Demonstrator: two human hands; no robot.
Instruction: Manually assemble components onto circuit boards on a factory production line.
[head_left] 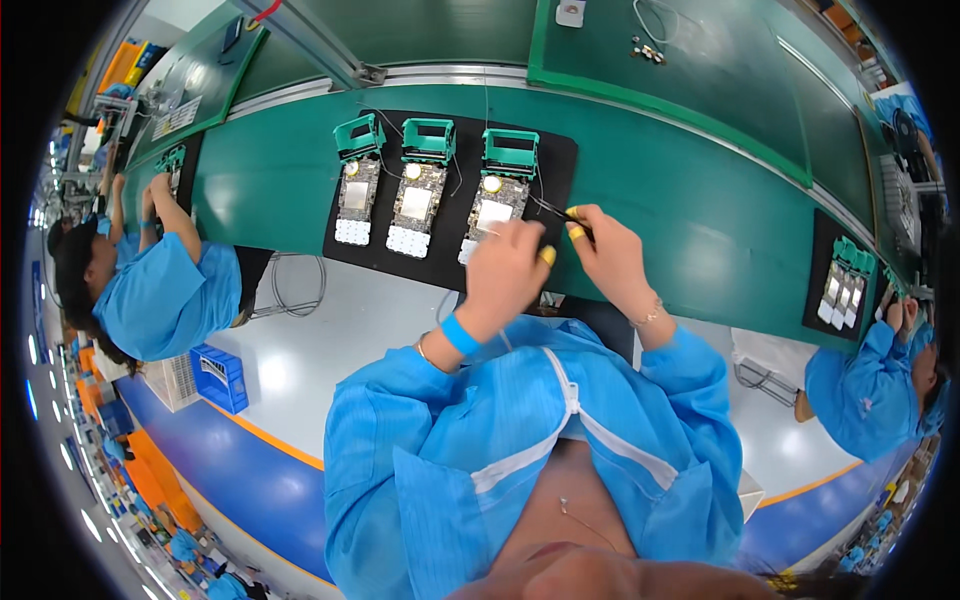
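Observation:
Three circuit boards lie in a row on a black mat (340,205), each with a green plastic frame at its far end and a white lower part. They are the left board (357,195), the middle board (415,203) and the right board (497,212). My left hand (505,275) is over the near end of the right board and covers part of it; its fingers are bent and blurred, with a yellow finger cover on one. To its right, my right hand (612,260) grips slim dark tweezers (547,207), their tips toward the right board's green frame. Yellow covers show on its fingertips.
The mat rests on a green worktable (660,230). Thin wires trail from the frames. A raised green-edged shelf (690,75) runs behind. A blue strap (460,334) circles my left wrist. Co-workers sit left (160,290) and right (870,395). A blue crate (218,378) is on the floor.

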